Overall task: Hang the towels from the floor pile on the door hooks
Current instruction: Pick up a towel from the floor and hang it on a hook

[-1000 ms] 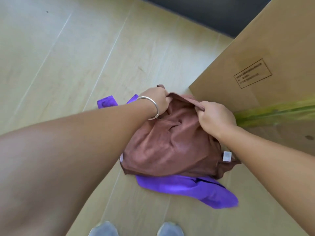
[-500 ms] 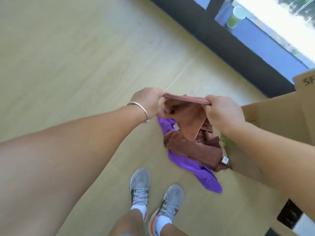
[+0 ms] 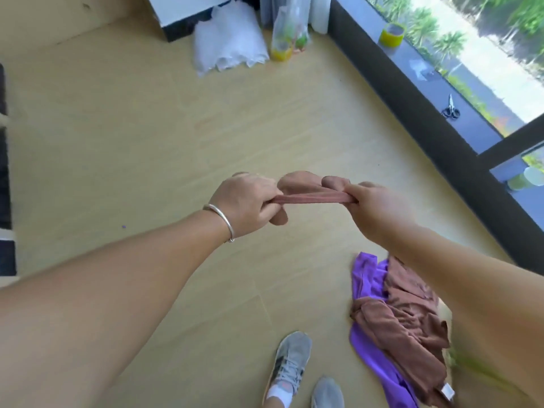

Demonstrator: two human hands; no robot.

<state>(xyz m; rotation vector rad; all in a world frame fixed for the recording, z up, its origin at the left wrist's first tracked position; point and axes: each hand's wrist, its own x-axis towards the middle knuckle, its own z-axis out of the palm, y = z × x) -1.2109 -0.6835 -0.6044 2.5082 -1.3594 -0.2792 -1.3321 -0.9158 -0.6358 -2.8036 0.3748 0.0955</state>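
Two bare hands stretch a soft brown towel (image 3: 312, 198) taut between them above a pale wood-plank floor (image 3: 147, 136). The left hand (image 3: 247, 206) (a thin silver bangle (image 3: 219, 217) at its wrist) and right hand (image 3: 374, 206) each pinch one end. Below right, a crumpled pile (image 3: 397, 322) of brown and purple cloth lies on the floor.

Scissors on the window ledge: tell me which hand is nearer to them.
Right. The right hand, gripping one end of the brown towel, sits on the window side, below-left of the scissors. The left hand holds the other end, farther left.
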